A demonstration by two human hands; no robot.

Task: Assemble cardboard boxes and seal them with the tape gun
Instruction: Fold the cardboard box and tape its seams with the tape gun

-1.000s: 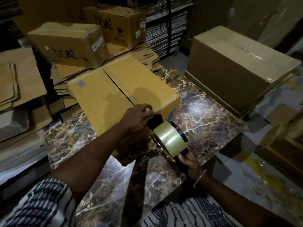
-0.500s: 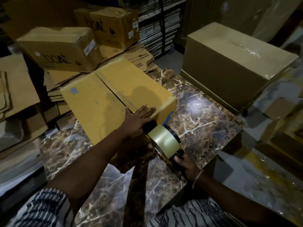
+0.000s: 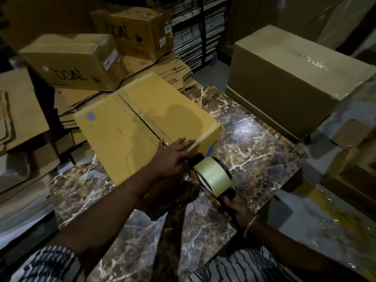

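I see one marbled table (image 3: 254,143), serving, I judge, as the flat bed for taping. On its far right corner stands one large taped box (image 3: 284,84), well apart from the work, likely finished and set aside. The yellow box (image 3: 142,123) I am sealing lies centre-left on the table, flaps closed, centre seam running from far to near. Beyond it, off the table at far left, two printed cartons (image 3: 77,62) rest on stacks of flattened cardboard (image 3: 179,72), too many to count.

My left hand (image 3: 173,157) lies flat with straight fingers on the box's near top edge, I judge to hold the flaps down. The one tape gun (image 3: 211,176) sits against the box's near end at the seam, its roll facing me. My right hand (image 3: 236,210) grips the gun's handle, fingers curled round it.
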